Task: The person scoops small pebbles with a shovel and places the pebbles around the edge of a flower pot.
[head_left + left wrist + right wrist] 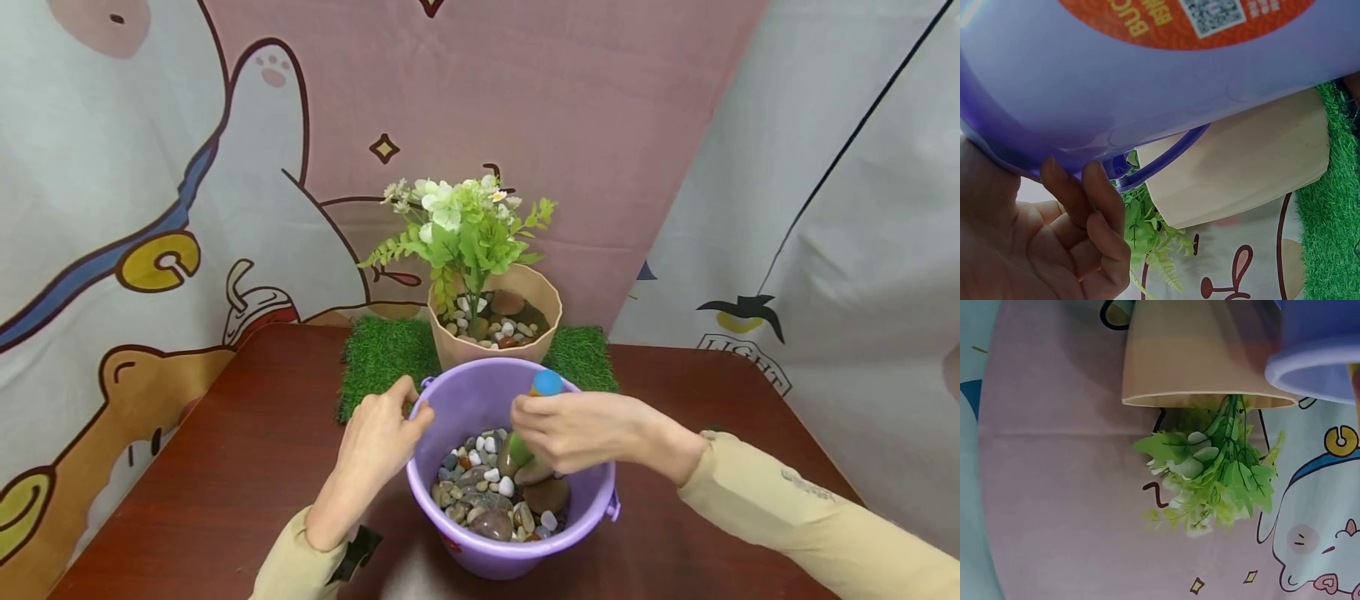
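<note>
A purple bucket (592, 500) holds pebbles (487, 500) of mixed sizes and colours. At its left rim is my left hand (382, 433), gripping the edge with the thumb over the rim and the fingers outside, curled near the handle joint in the left wrist view. Over the right side of the bucket, my right hand (577, 427) holds a small hand tool (547, 382) with a blue end, an orange handle and a green lower part. The green part reaches down among the stones; its tip is hidden. The right wrist view shows only a yellowish sliver at its edge.
Behind the bucket stands a beige flowerpot (495, 358) with white flowers (450, 208), green leaves and stones inside. It sits on a green turf mat (386, 358) on the brown table (225, 467). A printed cloth (600, 125) hangs behind.
</note>
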